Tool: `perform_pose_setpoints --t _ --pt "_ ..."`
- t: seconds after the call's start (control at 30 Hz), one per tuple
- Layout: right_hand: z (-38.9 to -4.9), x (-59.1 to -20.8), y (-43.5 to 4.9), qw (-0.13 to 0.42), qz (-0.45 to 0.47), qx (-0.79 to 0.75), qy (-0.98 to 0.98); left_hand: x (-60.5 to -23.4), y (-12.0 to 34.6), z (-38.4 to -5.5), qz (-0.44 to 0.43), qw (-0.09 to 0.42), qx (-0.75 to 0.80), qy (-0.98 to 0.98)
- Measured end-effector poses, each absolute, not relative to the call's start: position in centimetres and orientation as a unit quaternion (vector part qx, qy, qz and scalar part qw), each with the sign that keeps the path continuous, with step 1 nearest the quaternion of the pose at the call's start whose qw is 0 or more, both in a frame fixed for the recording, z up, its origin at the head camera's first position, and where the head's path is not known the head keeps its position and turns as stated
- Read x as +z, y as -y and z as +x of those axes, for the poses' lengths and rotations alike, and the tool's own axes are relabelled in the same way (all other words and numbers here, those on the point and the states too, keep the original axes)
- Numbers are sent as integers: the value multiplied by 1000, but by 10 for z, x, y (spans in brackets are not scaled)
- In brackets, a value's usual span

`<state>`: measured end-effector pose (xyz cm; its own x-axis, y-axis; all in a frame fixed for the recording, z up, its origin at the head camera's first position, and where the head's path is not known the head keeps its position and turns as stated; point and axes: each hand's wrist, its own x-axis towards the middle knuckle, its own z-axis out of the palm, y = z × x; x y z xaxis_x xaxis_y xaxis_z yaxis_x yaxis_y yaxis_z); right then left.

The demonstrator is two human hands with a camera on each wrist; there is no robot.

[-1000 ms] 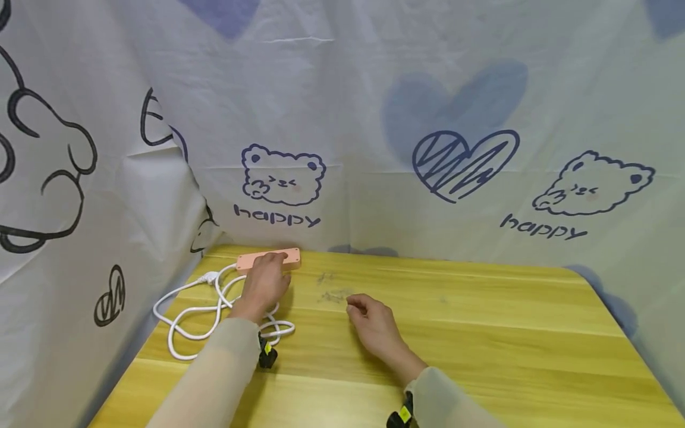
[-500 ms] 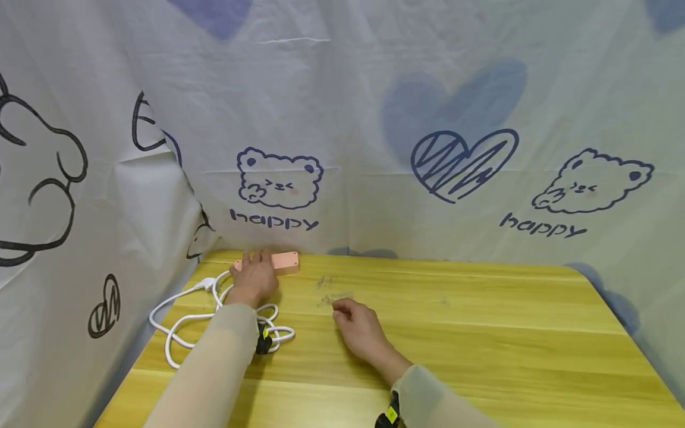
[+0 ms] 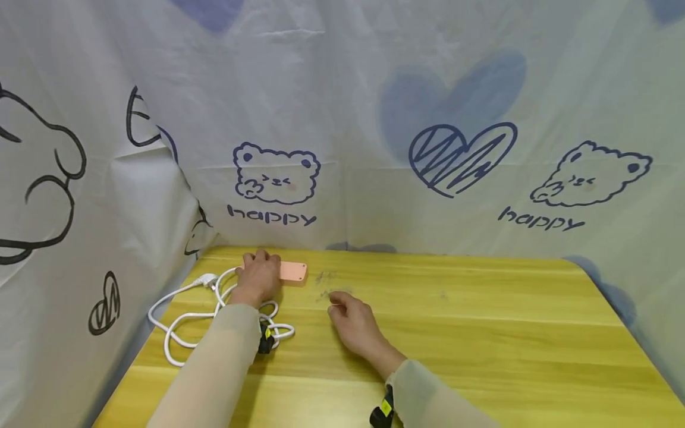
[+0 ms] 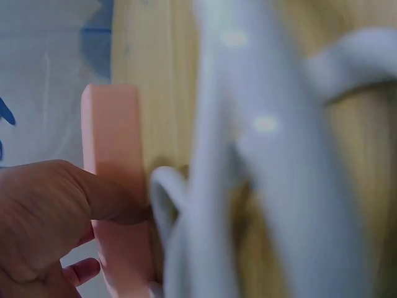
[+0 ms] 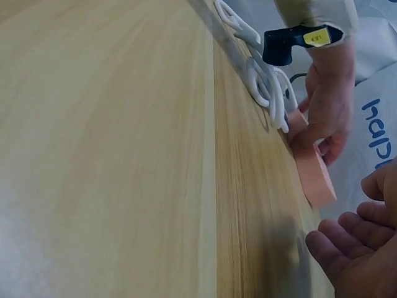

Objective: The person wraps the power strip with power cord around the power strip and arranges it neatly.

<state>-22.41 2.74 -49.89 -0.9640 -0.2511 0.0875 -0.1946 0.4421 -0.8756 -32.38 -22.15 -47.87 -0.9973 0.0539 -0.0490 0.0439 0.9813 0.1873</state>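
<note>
A pink power strip (image 3: 294, 272) lies flat at the far left of the yellow wooden table (image 3: 481, 333). My left hand (image 3: 259, 277) grips its left end; in the left wrist view the thumb (image 4: 108, 200) presses one long side of the strip (image 4: 111, 136) and fingers show on the other side. Its white cord (image 3: 184, 315) lies in loose loops just behind that wrist, blurred and close in the left wrist view (image 4: 267, 186). My right hand (image 3: 350, 318) rests on the table a little right of the strip (image 5: 313, 174), fingers (image 5: 347, 248) loosely curled and holding nothing.
A white curtain (image 3: 374, 119) printed with bears and hearts closes off the back and left sides of the table. A black wrist camera with a yellow label (image 5: 298, 38) sits under the left forearm. Bare tabletop stretches to the right.
The left hand has drawn the power strip away from the back curtain, a little toward me and to the right. The right hand has drifted slightly left.
</note>
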Motion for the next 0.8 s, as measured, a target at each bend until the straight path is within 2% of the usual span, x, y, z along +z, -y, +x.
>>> perform_pose_setpoints --t 0.3,0.5,0.8 --pt "-227 -492 -31 19 -112 -511 -852 -463 195 -306 88 11 103 -991" --pt "-228 -487 -35 10 -70 -528 -846 -463 178 -292 110 -51 139 -983" --pt "-222 -478 -47 -5 -58 -558 -828 -456 152 -261 152 -173 165 -959"
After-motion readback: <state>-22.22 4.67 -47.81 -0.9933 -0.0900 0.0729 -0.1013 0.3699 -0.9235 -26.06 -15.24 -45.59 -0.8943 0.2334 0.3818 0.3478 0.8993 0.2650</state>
